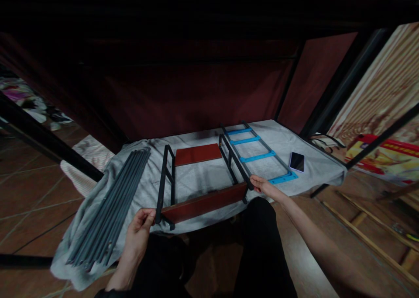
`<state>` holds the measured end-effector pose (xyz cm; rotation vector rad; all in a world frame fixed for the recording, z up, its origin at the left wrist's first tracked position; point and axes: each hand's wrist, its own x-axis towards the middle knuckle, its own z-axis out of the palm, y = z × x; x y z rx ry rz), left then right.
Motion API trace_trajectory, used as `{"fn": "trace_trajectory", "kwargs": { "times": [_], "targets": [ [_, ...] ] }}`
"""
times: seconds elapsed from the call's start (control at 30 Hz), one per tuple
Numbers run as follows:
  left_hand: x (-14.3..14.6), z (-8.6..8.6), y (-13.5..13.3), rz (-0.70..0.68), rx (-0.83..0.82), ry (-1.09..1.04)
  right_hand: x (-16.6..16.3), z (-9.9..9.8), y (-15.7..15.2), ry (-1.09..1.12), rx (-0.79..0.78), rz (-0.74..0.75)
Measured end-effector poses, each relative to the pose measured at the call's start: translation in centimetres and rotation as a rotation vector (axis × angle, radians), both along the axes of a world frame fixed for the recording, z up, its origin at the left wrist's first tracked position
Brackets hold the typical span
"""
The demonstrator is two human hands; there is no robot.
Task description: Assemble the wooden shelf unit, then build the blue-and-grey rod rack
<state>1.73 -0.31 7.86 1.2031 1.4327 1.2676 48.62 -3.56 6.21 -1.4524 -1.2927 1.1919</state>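
Note:
A small rack frame (201, 188) lies on a grey cloth (193, 180): two black metal side pieces joined by two dark red boards, one near me and one farther away. My left hand (139, 232) is closed in a pinch on the near end of the left black side piece. Closed round the near end of the right black side piece is my right hand (262, 185), at the corner of the near red board.
A bundle of several grey rods (111, 210) lies on the cloth at the left. A black frame with blue cross-pieces (257, 156) and a phone (297, 161) lie at the right. Black bed-frame bars stand around; wooden slats lie on the floor at right.

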Motion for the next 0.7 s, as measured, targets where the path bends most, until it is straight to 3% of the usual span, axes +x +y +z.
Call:
{"fn": "trace_trajectory", "kwargs": {
  "times": [0.23,0.33,0.57,0.7],
  "targets": [
    [-0.3,0.2,0.0,-0.001,-0.172,-0.146,-0.1,0.2,-0.7,-0.252,0.127,-0.044],
    [-0.2,0.4,0.1,0.016,-0.171,-0.136,0.0,0.3,-0.8,-0.379,0.205,-0.027],
    [0.1,-0.3,0.2,0.038,-0.013,-0.031,0.2,-0.1,0.2,-0.189,0.086,-0.006],
    [0.2,-0.5,0.0,0.036,0.006,-0.032,0.1,-0.1,0.2,-0.192,0.051,-0.03]
  ]
}}
